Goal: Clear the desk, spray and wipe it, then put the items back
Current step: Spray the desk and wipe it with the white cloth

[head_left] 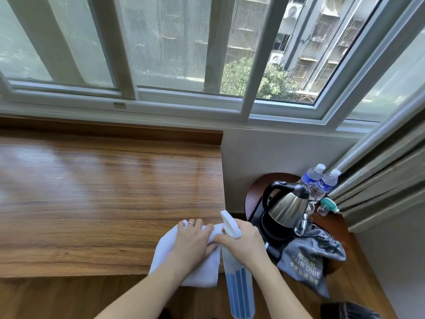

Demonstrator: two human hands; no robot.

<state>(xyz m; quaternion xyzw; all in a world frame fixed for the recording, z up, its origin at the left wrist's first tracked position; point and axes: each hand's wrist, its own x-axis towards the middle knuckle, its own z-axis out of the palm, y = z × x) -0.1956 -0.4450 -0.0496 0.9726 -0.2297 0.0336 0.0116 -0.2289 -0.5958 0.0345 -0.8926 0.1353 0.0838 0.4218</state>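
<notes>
A wooden desk (103, 192) runs along the window wall, its top glossy. A folded white cloth (165, 254) lies on the desk's near right corner and hangs over the front edge. My left hand (195, 238) rests on the cloth, fingers curled over its far fold. My right hand (243, 242) grips the neck of a spray bottle (239, 288) with a white trigger head and blue liquid, held just off the desk's right edge, nozzle pointing toward the desk.
To the right, a low round wooden table (253, 194) carries a steel kettle (287, 203) on a black tray, two water bottles (319, 180), a small teal device and a grey hair-dryer bag (308, 263). Curtains (386, 176) hang at far right.
</notes>
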